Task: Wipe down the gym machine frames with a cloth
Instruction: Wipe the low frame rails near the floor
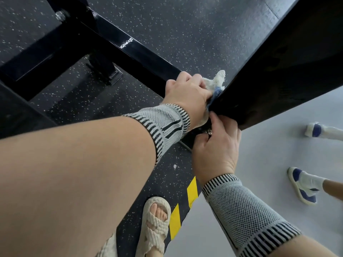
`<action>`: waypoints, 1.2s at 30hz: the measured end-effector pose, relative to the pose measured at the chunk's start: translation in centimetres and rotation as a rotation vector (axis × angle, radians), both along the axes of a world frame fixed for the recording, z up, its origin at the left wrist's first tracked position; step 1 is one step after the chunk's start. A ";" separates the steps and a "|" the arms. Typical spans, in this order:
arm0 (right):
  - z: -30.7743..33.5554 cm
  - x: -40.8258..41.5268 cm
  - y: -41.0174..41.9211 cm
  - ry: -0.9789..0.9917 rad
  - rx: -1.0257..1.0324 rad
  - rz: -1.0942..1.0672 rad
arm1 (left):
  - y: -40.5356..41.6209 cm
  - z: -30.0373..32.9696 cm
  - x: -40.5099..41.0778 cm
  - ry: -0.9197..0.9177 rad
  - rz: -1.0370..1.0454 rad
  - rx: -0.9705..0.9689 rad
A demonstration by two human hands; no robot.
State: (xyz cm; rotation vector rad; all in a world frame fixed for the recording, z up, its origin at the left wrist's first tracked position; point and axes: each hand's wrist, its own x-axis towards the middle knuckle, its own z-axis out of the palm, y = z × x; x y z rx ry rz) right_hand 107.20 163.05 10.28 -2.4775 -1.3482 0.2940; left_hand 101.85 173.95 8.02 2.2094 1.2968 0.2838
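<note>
Here the left hand (187, 91) presses the cloth (216, 84) against the frame (278, 71).

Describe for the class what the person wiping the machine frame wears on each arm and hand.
Both forearms are bare. The left wrist carries a grey knitted support band with a mesh weave, black-and-white striped edges and a black marking. The right wrist has a matching grey mesh band with striped edges. The right hand wears a ring on one finger; the left hand shows no jewellery.
</note>
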 end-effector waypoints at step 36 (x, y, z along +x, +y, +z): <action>0.1 0.3 0.6 0.053 0.044 0.055 | 0.1 0.3 -0.2 -0.007 0.010 0.005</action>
